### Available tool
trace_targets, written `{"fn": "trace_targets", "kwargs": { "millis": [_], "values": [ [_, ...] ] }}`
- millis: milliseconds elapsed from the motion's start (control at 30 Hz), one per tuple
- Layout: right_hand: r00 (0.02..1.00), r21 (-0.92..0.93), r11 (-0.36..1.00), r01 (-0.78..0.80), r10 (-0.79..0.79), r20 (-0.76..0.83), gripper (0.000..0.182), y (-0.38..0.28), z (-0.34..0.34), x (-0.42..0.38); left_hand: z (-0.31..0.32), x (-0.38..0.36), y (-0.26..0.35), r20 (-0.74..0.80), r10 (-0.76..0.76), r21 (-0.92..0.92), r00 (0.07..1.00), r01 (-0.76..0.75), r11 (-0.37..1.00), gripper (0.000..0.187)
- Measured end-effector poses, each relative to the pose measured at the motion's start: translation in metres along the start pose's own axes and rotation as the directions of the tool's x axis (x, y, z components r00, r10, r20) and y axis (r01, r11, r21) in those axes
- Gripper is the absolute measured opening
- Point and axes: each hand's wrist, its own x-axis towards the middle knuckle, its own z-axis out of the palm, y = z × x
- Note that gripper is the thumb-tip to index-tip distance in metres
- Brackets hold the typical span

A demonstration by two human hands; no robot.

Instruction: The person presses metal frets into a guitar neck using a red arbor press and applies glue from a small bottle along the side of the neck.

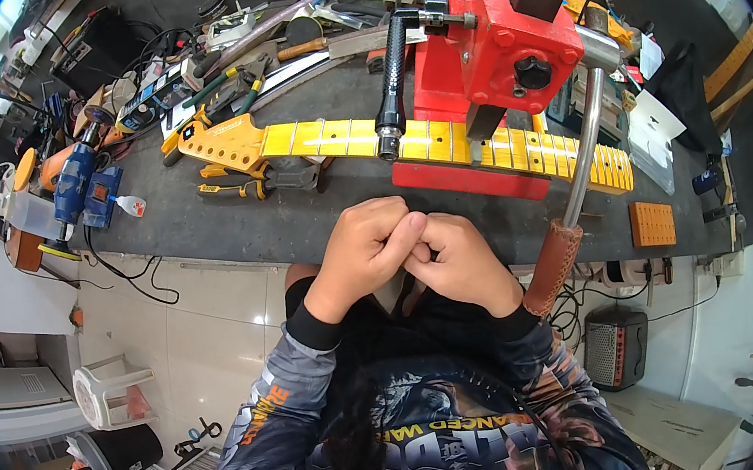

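Observation:
My left hand (pixel 367 247) and my right hand (pixel 462 260) meet in front of my body at the bench's near edge. Both are closed, thumbs and curled fingers pressed together. Whatever may be between them is hidden. Beyond them, a yellow guitar neck (pixel 336 137) with metal frets lies across the bench, its headstock (pixel 220 146) to the left. A red arbor press (pixel 508 45) stands over the neck, its ram down close to the fretboard. The press's lever (pixel 584 148) slants down to a brown leather grip (pixel 554 268) beside my right wrist.
Black-and-yellow end nippers (pixel 262 181) lie below the headstock. Pliers (pixel 245 87), files and other tools crowd the back left, near a blue rotary tool (pixel 74 183). A wooden block with holes (pixel 652 224) sits at the right edge. A speaker amplifier (pixel 618 346) stands beneath the bench.

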Motion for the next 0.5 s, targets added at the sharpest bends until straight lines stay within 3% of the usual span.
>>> {"fn": "trace_targets", "kwargs": {
  "millis": [500],
  "values": [
    [1.0,-0.003,1.0,0.017,-0.017,-0.022,0.026,0.0002,0.0016,0.0007,0.0006,-0.0004,-0.0028,-0.011,0.013,0.019,1.0,-0.013,1.0,0.037]
  ]
}}
